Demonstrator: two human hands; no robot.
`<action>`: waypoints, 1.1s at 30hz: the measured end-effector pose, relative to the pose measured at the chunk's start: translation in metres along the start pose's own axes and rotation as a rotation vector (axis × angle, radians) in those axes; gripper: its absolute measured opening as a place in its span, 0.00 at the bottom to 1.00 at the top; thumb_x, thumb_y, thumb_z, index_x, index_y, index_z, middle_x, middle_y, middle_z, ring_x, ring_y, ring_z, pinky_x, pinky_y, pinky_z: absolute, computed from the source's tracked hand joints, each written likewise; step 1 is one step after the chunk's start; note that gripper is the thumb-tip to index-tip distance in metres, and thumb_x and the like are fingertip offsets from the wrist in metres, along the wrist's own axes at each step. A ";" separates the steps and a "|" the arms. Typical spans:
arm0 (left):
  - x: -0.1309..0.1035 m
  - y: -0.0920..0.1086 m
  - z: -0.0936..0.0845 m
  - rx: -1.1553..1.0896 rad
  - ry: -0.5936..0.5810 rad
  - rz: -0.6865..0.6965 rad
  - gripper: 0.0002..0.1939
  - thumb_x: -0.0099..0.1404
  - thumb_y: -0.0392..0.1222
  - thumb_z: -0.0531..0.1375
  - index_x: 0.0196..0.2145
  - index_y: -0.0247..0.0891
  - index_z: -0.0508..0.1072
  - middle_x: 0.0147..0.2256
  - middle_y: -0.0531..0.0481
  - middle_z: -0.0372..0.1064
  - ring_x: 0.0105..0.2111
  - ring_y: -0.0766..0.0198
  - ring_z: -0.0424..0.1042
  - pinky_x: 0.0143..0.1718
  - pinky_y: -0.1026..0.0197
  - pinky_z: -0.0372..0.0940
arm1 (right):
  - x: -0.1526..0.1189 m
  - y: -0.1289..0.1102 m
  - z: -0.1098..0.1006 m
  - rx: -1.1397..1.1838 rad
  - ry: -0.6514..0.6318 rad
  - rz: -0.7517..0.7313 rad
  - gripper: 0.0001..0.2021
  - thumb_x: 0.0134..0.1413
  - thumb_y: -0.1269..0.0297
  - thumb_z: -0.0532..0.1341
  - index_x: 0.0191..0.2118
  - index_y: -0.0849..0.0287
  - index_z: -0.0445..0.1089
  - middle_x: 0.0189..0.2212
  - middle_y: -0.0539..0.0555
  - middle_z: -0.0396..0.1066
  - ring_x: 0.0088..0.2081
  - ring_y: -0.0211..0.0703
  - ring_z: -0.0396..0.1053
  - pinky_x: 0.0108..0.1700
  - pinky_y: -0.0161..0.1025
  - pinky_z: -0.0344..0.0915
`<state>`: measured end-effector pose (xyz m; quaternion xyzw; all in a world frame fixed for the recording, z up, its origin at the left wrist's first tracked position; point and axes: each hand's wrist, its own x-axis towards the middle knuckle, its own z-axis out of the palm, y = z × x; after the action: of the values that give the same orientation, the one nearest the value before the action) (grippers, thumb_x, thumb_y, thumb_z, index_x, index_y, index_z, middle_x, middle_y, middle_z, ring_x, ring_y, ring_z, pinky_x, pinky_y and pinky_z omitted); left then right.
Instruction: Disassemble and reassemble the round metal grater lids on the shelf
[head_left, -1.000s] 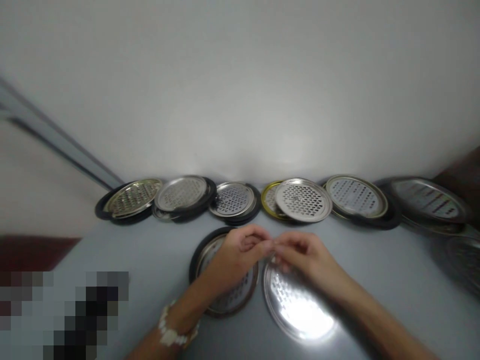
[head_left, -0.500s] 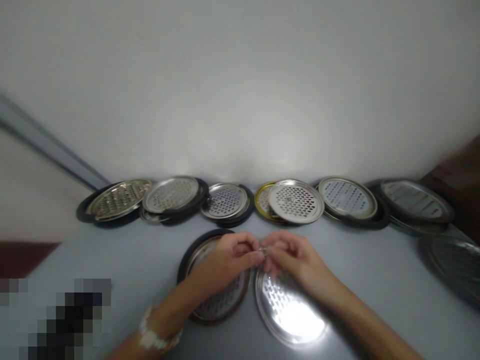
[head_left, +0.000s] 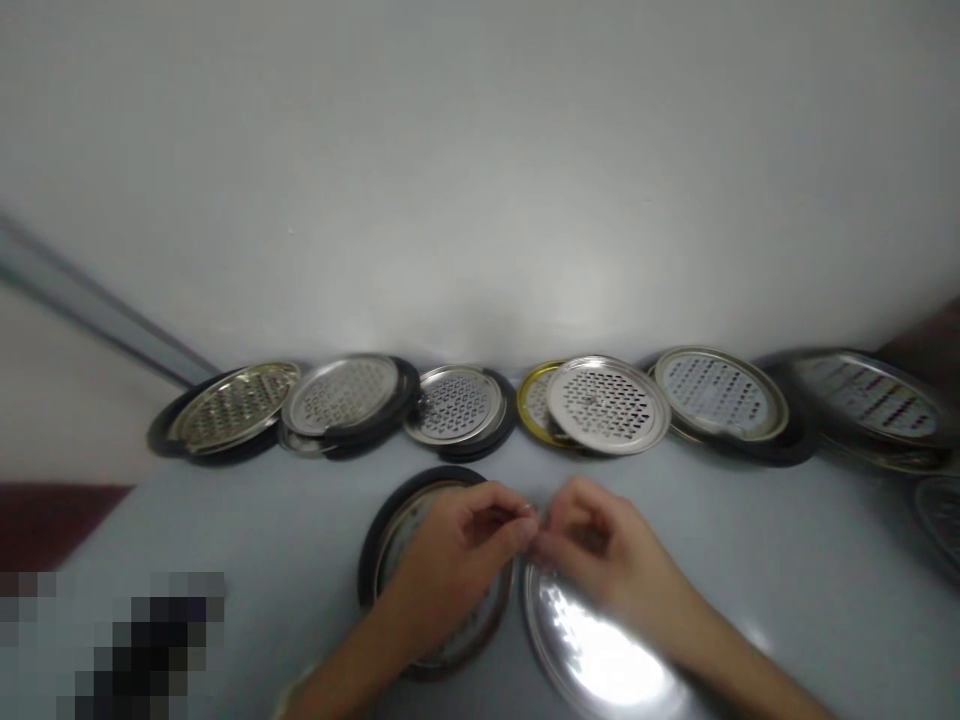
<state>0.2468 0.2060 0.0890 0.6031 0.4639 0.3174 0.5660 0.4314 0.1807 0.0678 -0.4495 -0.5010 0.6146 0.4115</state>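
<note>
My left hand (head_left: pixel 469 545) is closed in a pinch, thumb against forefinger, above a round perforated metal disc with a black rim (head_left: pixel 371 545). My right hand (head_left: pixel 600 540) is also pinched, its fingertips almost meeting the left ones. Between the fingertips is something small and shiny, too blurred to name. Beneath my right hand lies a shiny round metal disc (head_left: pixel 600 655) with punched holes, like a grater plate, partly covered by the hand and bright with glare. Both discs lie on the grey table, side by side.
Along the wall (head_left: pixel 480 180) runs a row of perforated discs in overlapping groups: a gold-toned disc (head_left: pixel 240 408) at far left, silver discs (head_left: pixel 454 405) in the middle, a yellow-rimmed one (head_left: pixel 534 405), and others rightward. A blurred-out dark patch (head_left: pixel 142 650) covers the lower left.
The view has shifted slightly, with the discs at right now further right. Both hands sit a little lower in view, still pinched together, and the small shiny thing shows less.
</note>
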 end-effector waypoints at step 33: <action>0.000 0.008 -0.002 0.324 0.065 0.194 0.08 0.67 0.39 0.62 0.36 0.41 0.83 0.35 0.51 0.79 0.36 0.64 0.75 0.40 0.63 0.65 | 0.002 -0.016 -0.009 0.325 0.149 0.115 0.15 0.47 0.59 0.74 0.40 0.60 0.78 0.28 0.54 0.80 0.29 0.37 0.75 0.32 0.31 0.69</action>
<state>0.2462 0.2070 0.0974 0.7176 0.4667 0.3112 0.4128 0.4402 0.1875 0.0821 -0.4494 -0.3365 0.6750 0.4788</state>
